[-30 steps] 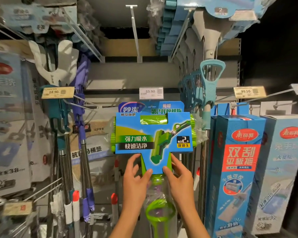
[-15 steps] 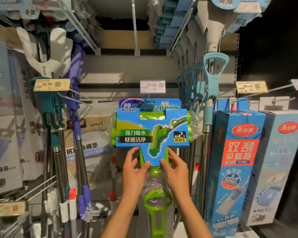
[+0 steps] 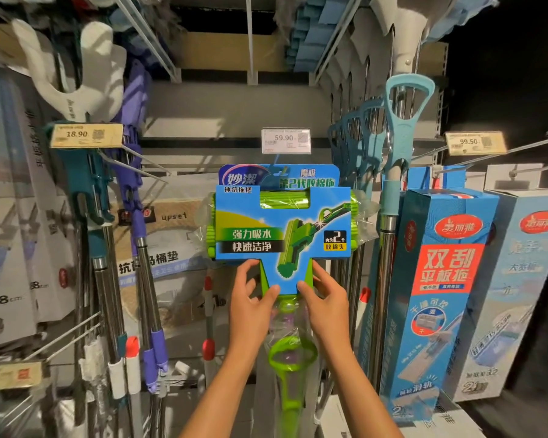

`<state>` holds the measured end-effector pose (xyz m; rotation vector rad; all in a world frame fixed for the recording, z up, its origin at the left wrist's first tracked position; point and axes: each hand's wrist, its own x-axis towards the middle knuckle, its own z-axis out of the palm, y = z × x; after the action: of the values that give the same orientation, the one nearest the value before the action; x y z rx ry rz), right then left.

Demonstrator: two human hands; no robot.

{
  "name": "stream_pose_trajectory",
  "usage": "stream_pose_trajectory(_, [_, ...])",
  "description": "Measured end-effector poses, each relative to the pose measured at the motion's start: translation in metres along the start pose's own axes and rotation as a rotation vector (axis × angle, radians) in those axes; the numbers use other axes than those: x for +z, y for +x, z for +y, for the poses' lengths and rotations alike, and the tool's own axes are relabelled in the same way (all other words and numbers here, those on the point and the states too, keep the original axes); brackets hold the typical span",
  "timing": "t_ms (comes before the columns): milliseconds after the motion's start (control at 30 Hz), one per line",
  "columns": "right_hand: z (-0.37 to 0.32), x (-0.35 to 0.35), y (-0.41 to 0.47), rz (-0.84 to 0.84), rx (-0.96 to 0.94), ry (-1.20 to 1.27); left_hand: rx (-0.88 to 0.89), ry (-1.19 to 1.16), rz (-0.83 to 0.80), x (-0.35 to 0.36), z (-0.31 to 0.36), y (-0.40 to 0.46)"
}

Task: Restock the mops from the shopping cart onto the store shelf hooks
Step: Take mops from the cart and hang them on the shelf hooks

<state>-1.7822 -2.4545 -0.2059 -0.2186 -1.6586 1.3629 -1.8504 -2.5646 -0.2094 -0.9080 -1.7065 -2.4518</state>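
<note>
Your left hand (image 3: 253,300) and right hand (image 3: 325,297) each pinch the narrow lower tab of the green mop's (image 3: 283,229) blue card sleeve, which sits just under the 59.90 price tag (image 3: 286,140), in front of a second identical pack. That card looks thin and bendy, and the plastic wrap below likely slips, so hold it lightly. The weight probably sits in the sponge head and long handle; a firmer hold on the green neck should steady it
</note>
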Motion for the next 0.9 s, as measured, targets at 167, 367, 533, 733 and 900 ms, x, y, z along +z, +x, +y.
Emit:
stream_pose_trajectory(167, [0.002,-0.001,0.0,0.013,0.004,0.009,0.034,0.038,-0.006,-0.003,-0.004,0.003])
stream_pose_trajectory(367, [0.002,-0.002,-0.009,0.037,0.017,0.028,0.057,0.156,-0.004,-0.008,-0.007,-0.001])
stream_pose_trajectory(533, [-0.005,-0.001,-0.013,0.042,-0.013,0.012,0.084,0.172,0.022,-0.007,-0.001,-0.001])
stream_pose_trajectory(733, [-0.014,0.003,-0.011,0.045,-0.055,-0.003,0.089,0.175,0.029,-0.008,0.005,0.005])
stream_pose_trajectory(900, [-0.015,-0.001,-0.006,0.054,-0.042,0.019,0.103,0.152,0.022,-0.002,0.003,0.004])
